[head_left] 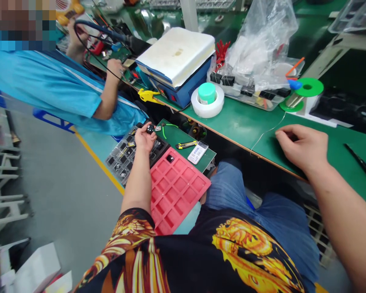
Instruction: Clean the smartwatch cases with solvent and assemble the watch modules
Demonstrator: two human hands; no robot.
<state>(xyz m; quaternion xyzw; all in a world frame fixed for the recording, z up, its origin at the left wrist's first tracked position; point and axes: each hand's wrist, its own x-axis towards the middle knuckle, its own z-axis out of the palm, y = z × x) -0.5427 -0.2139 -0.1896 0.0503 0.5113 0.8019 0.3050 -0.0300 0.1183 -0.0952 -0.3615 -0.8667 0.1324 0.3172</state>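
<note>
My left hand point(144, 137) reaches down to my left and grips a small black part point(150, 129) between its fingertips, over a dark tray point(117, 159) holding several black parts. Beside that tray lies a red compartment tray point(177, 191) with one black part point(170, 158) in a far cell. My right hand point(303, 147) rests on the green bench point(247, 122), fingers curled, at the end of a thin solder wire point(266, 133) that runs from a green-capped spool point(301, 92).
A co-worker in a blue shirt point(57, 91) works at the left. On the bench: a blue-and-white heater box point(178, 61), a tape roll with a green jar point(207, 99), a tray under a plastic bag point(259, 49). A yellow knife point(186, 144) lies below.
</note>
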